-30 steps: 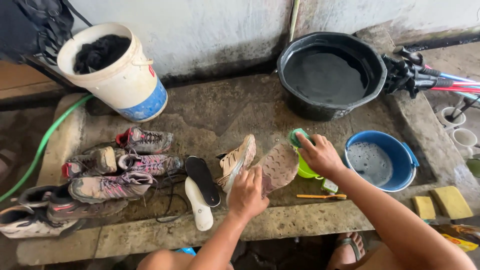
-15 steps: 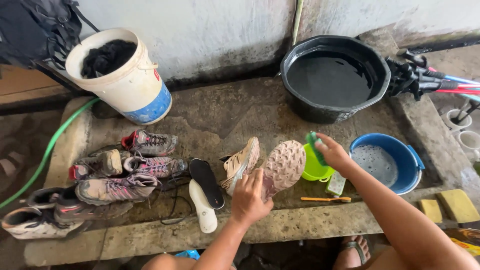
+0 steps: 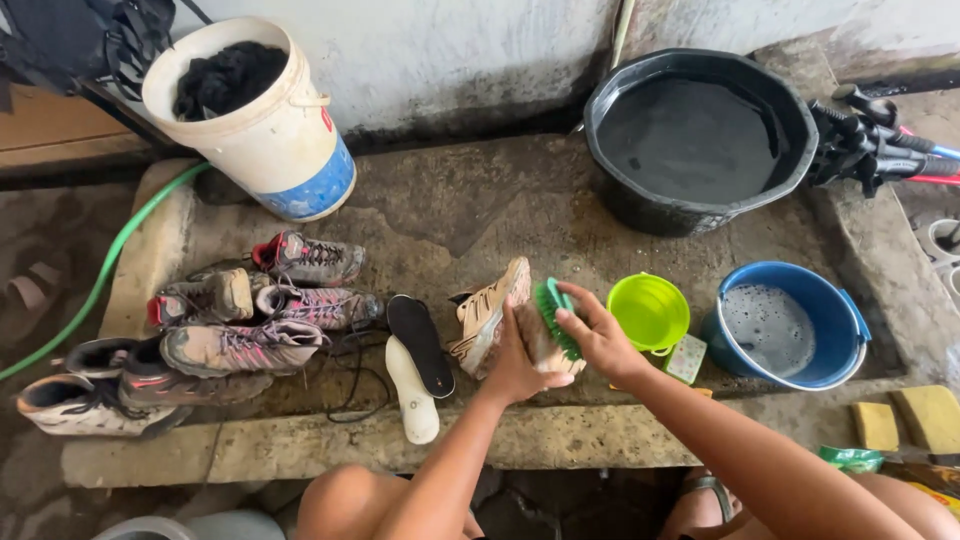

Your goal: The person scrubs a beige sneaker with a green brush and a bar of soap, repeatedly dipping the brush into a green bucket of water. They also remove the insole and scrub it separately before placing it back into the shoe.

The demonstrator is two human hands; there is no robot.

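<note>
- Right hand [image 3: 598, 340] is now gripping a green scrub brush [image 3: 553, 318], fingers closed round its back; half a second ago it was only lifting the brush off the lime-green cup, and a second ago it was reaching there with nothing in it.
- Brush is now sitting against the sole of the tan shoe [image 3: 500, 318], bristles down on it as far as I can tell – the hand is hiding the contact.
- Left hand [image 3: 518, 368] is clamping the shoe from below, holding it up on its side at the front edge of the concrete counter [image 3: 450, 215]; that grip is staying as it was.
- Shoe is turning slightly: less of the sole is showing than before, since both hands are covering it.
- Meaning: pick-up is done, and this looks like scrubbing of the sole starting.
- Lime-green cup [image 3: 648, 310] is standing free now, just right of the hands, with the blue basin [image 3: 790, 330] of soapy water beside it.
- Two loose insoles [image 3: 420, 365] are lying just left of the shoe, untouched.
- Pile of muddy shoes [image 3: 240, 320] is sitting further left, well apart from the hands.
</note>
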